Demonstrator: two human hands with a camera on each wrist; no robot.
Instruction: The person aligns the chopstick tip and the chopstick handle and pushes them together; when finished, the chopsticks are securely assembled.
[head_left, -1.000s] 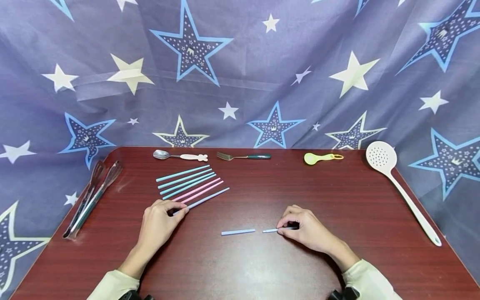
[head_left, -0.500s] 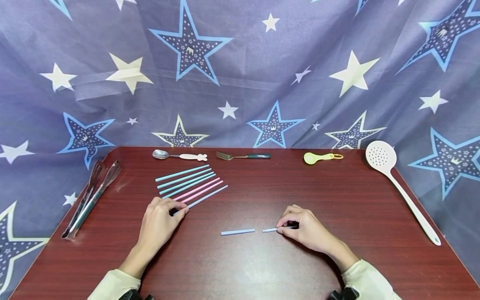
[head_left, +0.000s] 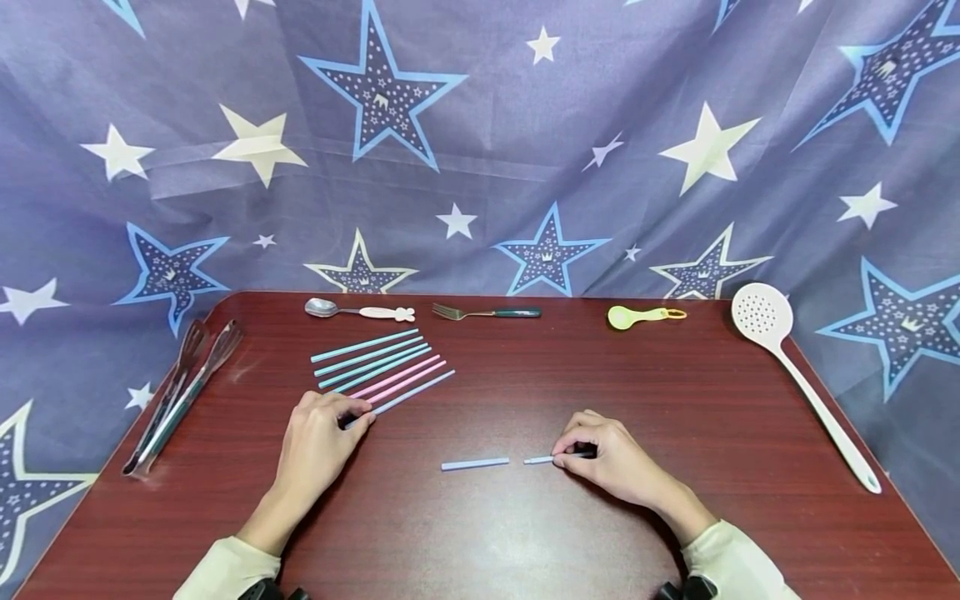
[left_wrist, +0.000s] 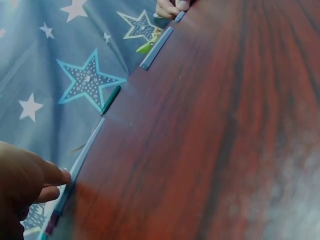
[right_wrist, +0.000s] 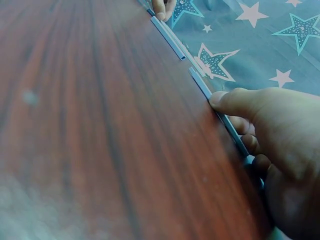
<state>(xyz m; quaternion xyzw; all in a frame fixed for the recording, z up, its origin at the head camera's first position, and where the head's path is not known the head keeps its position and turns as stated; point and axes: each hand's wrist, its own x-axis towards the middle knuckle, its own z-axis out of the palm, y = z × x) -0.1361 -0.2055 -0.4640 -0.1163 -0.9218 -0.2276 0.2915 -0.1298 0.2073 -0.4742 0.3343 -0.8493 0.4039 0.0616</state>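
Observation:
In the head view, my left hand pinches the near end of a long, slim blue stick, which lies on the table beside two pink sticks. Beyond those lie several teal sticks in a slanted row. My right hand holds a short blue stick piece between thumb and fingers, its narrower tip pointing left. Just left of that tip rests another short blue piece, a small gap between them. The right wrist view shows the thumb on the held piece, whose far end is partly hidden.
Along the table's back edge lie a spoon, a fork and a yellow measuring spoon. Metal tongs lie at the left edge. A white slotted skimmer lies at the right edge. A star-patterned cloth hangs behind.
The long blue stick's far end has shifted slightly back and left, closer to the pink sticks. My left hand has edged slightly away from me; the right hand stays in place.

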